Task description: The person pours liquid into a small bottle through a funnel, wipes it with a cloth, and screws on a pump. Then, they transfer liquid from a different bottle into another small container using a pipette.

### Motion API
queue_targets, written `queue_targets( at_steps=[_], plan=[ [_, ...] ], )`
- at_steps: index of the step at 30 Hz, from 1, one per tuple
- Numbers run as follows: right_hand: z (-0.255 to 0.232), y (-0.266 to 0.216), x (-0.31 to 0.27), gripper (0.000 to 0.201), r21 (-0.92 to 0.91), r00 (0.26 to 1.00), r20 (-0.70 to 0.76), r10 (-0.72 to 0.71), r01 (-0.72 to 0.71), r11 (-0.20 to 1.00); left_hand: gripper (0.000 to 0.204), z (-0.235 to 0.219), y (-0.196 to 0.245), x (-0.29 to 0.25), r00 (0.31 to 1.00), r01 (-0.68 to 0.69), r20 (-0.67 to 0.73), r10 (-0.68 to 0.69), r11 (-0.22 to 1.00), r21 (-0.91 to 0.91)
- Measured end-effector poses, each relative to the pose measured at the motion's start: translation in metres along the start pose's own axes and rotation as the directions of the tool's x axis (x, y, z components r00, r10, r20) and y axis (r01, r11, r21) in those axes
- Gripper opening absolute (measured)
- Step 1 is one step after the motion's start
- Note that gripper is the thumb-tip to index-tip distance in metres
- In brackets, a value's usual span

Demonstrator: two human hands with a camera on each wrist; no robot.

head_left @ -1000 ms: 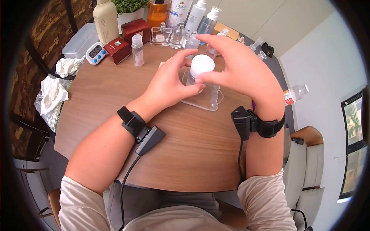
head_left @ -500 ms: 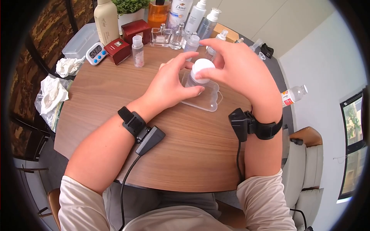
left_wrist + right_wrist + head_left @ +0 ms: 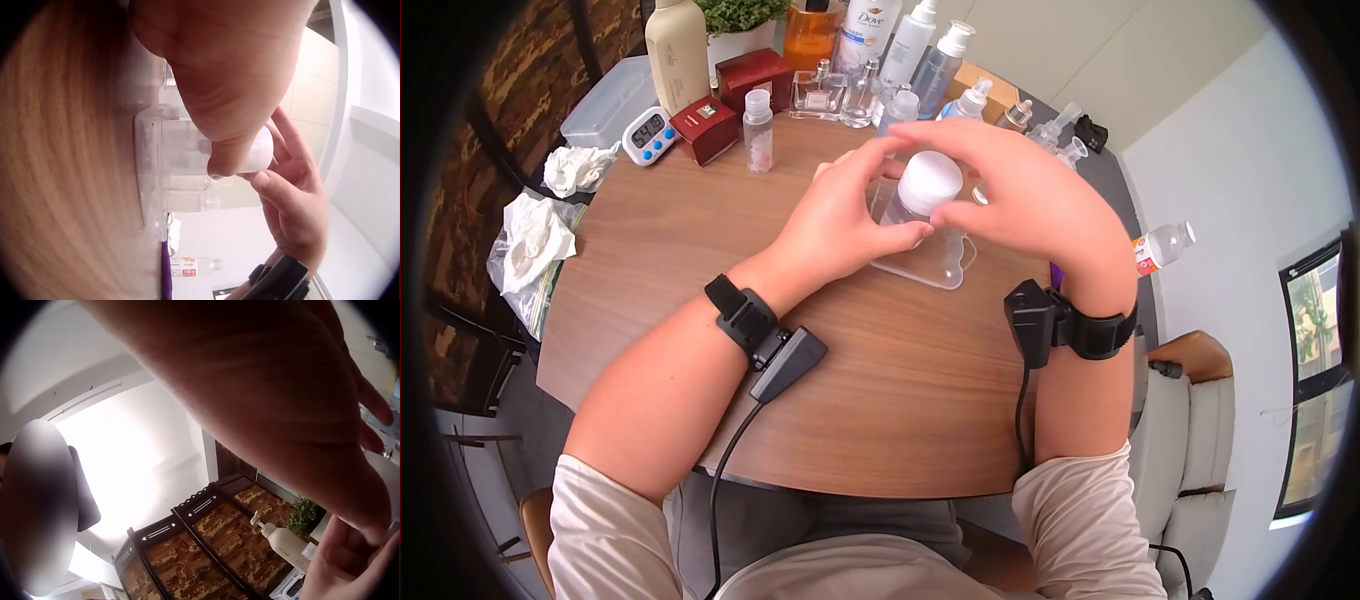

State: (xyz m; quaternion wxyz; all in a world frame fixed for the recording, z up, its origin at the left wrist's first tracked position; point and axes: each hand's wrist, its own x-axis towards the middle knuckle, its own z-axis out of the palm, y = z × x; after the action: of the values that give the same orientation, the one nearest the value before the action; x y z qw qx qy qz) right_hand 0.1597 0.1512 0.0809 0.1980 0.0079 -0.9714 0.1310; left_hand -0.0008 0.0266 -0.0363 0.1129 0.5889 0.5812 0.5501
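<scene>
A clear bottle (image 3: 181, 147) with a wide white cap (image 3: 930, 178) stands upright on a clear plastic tray (image 3: 945, 262) in the middle of the table. My left hand (image 3: 835, 215) grips it from the left, thumb in front and fingers behind; in the left wrist view that thumb lies just below the cap. From the right, my right hand (image 3: 1025, 190) arches round the cap, its thumb at the near right edge and its fingers reaching over the far side. The left wrist view shows the right thumb (image 3: 265, 181) against the cap's side. Part of the bottle is hidden by the left hand.
Behind the hands stand pump bottles (image 3: 941, 65), perfume bottles (image 3: 817, 92) and red boxes (image 3: 704, 130). A small clear bottle (image 3: 758, 135) and a timer (image 3: 648, 137) stand at left. Crumpled tissues (image 3: 578, 170) lie at the left edge. Another bottle (image 3: 1170, 245) lies at right.
The right thumb has moved from the cap's front to its right edge, and the right fingers have swung left over the far side. The left hand keeps its grip on the bottle.
</scene>
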Motion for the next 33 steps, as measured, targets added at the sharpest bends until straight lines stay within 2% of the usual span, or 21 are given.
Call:
queue_targets(
  at_steps=[2, 3, 5, 6, 7, 8, 10, 12, 14, 18, 21, 23, 28, 31, 33],
  plan=[
    [-0.005, -0.007, 0.006, 0.061, -0.027, 0.979, 0.127, 0.161, -0.159, 0.987, 0.08, 0.002, -0.003, 0.001, 1.0, -0.023, -0.009, 0.023, 1.0, -0.004],
    [-0.009, -0.015, 0.009, 0.061, -0.028, 0.979, 0.124, 0.163, -0.16, 0.987, 0.08, 0.003, -0.004, 0.001, 0.999, -0.04, -0.018, 0.04, 0.999, -0.009],
    [-0.016, -0.029, 0.015, 0.058, -0.12, 0.898, 0.22, 0.38, -0.362, 0.925, 0.08, 0.003, -0.002, 0.002, 0.999, -0.035, -0.023, 0.034, 0.998, -0.052],
    [-0.013, -0.023, 0.012, 0.058, -0.117, 0.897, 0.224, 0.381, -0.363, 0.924, 0.08, 0.004, -0.001, 0.002, 0.999, -0.029, -0.031, 0.026, 0.995, -0.095],
    [-0.008, -0.011, 0.007, 0.057, -0.028, 0.96, 0.182, 0.215, -0.213, 0.977, 0.08, 0.004, -0.001, 0.001, 0.999, -0.024, -0.031, 0.021, 0.995, -0.096],
    [-0.005, -0.003, 0.004, 0.056, 0.052, 0.991, 0.124, 0.044, -0.051, 0.997, 0.078, 0.005, 0.0, 0.001, 0.999, -0.012, -0.046, 0.007, 0.992, -0.128],
    [-0.001, 0.0, 0.004, 0.053, 0.018, 0.987, 0.155, 0.034, -0.038, 0.999, 0.076, 0.004, 0.001, 0.001, 0.998, -0.004, -0.062, -0.006, 0.987, -0.161],
    [-0.002, -0.001, 0.005, 0.051, -0.018, 0.983, 0.184, 0.025, -0.022, 1.0, 0.071, 0.001, 0.002, 0.001, 1.0, 0.008, -0.027, -0.011, 0.994, -0.111],
    [-0.004, -0.006, 0.004, 0.049, -0.057, 0.976, 0.193, 0.096, -0.087, 0.995, 0.07, -0.001, 0.004, 0.001, 1.0, 0.01, -0.011, -0.011, 0.998, -0.066],
    [-0.005, -0.008, 0.003, 0.047, -0.04, 0.974, 0.192, 0.119, -0.113, 0.993, 0.074, 0.001, -0.002, 0.0, 1.0, 0.012, 0.0, -0.012, 0.999, -0.034],
    [-0.002, -0.003, 0.004, 0.047, -0.034, 0.984, 0.178, 0.035, -0.029, 0.999, 0.078, 0.002, -0.006, 0.0, 1.0, 0.002, -0.01, -0.002, 1.0, 0.02],
    [-0.005, -0.006, 0.007, 0.047, -0.003, 0.985, 0.167, -0.03, 0.031, 1.0, 0.078, 0.001, -0.006, 0.0, 0.999, 0.029, 0.024, -0.029, 0.999, -0.013],
    [-0.006, -0.009, 0.003, 0.046, 0.014, 0.98, 0.197, 0.025, -0.029, 0.999, 0.078, -0.001, -0.006, 0.0, 0.996, 0.027, 0.09, -0.022, 0.998, -0.05],
    [-0.005, -0.008, 0.004, 0.045, 0.007, 0.972, 0.228, 0.06, -0.064, 0.998, 0.074, -0.002, 0.0, -0.004, 0.992, 0.066, 0.112, -0.063, 0.998, -0.02],
    [-0.005, -0.007, 0.003, 0.045, 0.003, 0.971, 0.229, 0.067, -0.07, 0.998, 0.052, -0.001, 0.003, -0.004, 0.996, 0.036, 0.074, -0.039, 0.999, 0.04]
  ],
)
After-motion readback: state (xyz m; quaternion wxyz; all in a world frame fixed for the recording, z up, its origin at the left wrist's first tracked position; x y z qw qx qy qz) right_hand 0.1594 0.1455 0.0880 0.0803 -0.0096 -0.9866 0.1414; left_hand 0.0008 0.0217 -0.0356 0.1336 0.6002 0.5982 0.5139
